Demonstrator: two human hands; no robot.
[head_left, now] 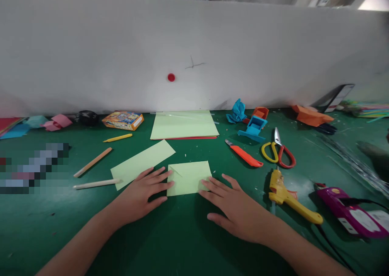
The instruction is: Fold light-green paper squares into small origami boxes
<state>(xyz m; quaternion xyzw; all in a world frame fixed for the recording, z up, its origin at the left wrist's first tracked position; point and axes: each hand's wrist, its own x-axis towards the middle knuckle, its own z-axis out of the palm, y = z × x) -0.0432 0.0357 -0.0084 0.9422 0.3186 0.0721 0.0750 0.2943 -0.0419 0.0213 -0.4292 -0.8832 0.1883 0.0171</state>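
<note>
A small folded light-green paper [189, 177] lies on the green table [182, 243] in front of me, one corner turned in. My left hand [142, 193] rests flat at its left edge, fingers spread, fingertips touching the paper. My right hand [234, 205] lies flat at its right edge, fingers stretched out onto the paper's lower right corner. A longer light-green strip [141, 162] lies just left, partly under my left hand.
A stack of green sheets [184, 125] sits at the back. To the right lie an orange cutter [244, 153], yellow-red scissors [279, 151], a yellow glue gun [288, 195] and a purple glue gun [349, 213]. Pencils [94, 161] and an orange box [123, 120] lie left.
</note>
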